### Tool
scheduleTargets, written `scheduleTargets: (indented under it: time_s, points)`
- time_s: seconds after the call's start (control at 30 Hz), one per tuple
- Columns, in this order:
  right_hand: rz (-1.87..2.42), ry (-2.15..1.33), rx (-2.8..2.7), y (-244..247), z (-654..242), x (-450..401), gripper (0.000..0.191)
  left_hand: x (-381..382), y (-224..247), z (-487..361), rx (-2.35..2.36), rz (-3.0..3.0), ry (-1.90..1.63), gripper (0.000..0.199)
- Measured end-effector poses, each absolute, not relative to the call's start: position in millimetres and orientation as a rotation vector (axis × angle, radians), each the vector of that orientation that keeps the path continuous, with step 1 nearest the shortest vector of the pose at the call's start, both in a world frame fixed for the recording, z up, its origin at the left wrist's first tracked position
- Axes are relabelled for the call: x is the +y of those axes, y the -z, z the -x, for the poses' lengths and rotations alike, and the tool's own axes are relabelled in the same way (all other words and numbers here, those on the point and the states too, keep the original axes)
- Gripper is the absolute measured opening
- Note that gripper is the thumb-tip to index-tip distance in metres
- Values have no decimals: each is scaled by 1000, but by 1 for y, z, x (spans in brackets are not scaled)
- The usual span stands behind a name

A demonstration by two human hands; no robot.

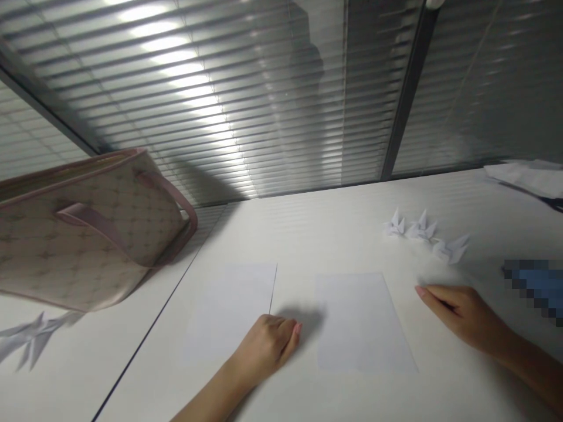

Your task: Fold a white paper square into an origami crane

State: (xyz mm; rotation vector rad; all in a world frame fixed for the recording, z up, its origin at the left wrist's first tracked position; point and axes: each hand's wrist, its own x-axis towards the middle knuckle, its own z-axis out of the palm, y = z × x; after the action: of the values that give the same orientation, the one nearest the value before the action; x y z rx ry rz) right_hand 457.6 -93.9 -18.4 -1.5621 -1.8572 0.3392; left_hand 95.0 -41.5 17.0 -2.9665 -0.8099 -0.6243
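My left hand (266,346) rests curled on the white table (281,234), with nothing visible in it. It lies at the lower edge of a blank white paper sheet (229,310) and close to a second blank sheet (363,322). My right hand (461,313) lies flat on the table to the right of the second sheet, its fingertips pointing left and touching no paper. Above it stand several white origami cranes, the nearest (451,249) a short way from my fingertips.
A beige patterned tote bag (88,234) with pink handles stands at the left, and a white paper crane (33,340) lies below it. A pixelated blue object (534,287) sits at the right edge. Slatted window blinds (189,99) rise behind the table.
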Motion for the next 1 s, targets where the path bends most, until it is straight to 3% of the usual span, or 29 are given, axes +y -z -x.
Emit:
scheduleTargets:
  time_s: [0.43,0.53,0.6,0.67,0.77,0.83,1.0]
  points:
    - [1541,-309,-1901,21,-457,-93,45,-43,-22,-96,-927,3057,591,42]
    - [1494,-316,-1934,18,-451,-94,26,-43,-30,-100,-973,3115,545,27]
    - [1444,-347,-1986,15,-444,-97,14,-44,-34,-103,-962,3152,497,38]
    - [1408,-391,-2078,14,-435,-100,43,-45,-35,-106,-937,3192,429,54]
    - [1416,-457,-2259,15,-424,-105,75,-46,-34,-111,-918,3251,292,64]
    - [1435,-482,-2337,17,-421,-106,83,-46,-32,-113,-917,3268,227,65]
    - [1467,-526,-2366,15,-422,-104,79,-47,-32,-117,-934,3251,156,63]
